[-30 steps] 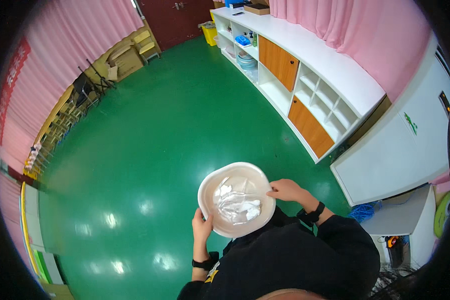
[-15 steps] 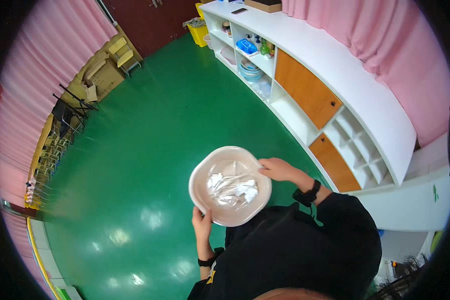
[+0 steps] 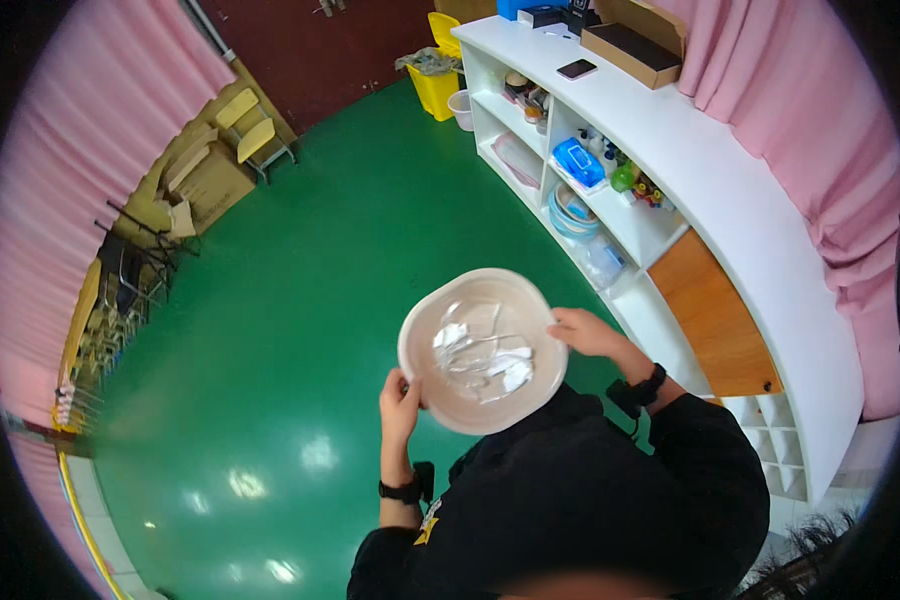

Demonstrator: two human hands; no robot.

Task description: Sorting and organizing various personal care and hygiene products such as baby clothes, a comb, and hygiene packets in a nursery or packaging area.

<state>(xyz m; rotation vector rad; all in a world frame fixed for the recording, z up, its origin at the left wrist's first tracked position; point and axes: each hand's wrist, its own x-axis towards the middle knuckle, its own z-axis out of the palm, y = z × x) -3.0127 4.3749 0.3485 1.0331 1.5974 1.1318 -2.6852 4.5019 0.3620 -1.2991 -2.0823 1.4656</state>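
Observation:
A pale, rounded plastic basin [image 3: 422, 395] is held up in front of my body, above the green floor. My left hand [image 3: 399, 405] is closed on its left rim, thumb on the inside. On the right rim my right hand [image 3: 582, 332] has its grip, fingers partly hidden beneath. Inside the basin lie shiny, crumpled clear-looking pieces [image 3: 485, 355] with bright white glare on them; I cannot make out exactly what they are. Black straps with small dark units circle both my wrists.
A long white shelf unit [image 3: 715, 150] runs along the right, holding a blue packet [image 3: 578, 162], stacked basins [image 3: 573, 212] and bottles. On its top are a phone [image 3: 576, 69] and an open cardboard box [image 3: 635, 45]. Ahead stands a yellow bin [image 3: 434, 90]; chairs [image 3: 255, 130] and a carton [image 3: 215, 185] line the left.
The shelf unit's far end and the yellow bin have come closer as I move forward. The basin sits slightly higher and further right in view, still in both hands.

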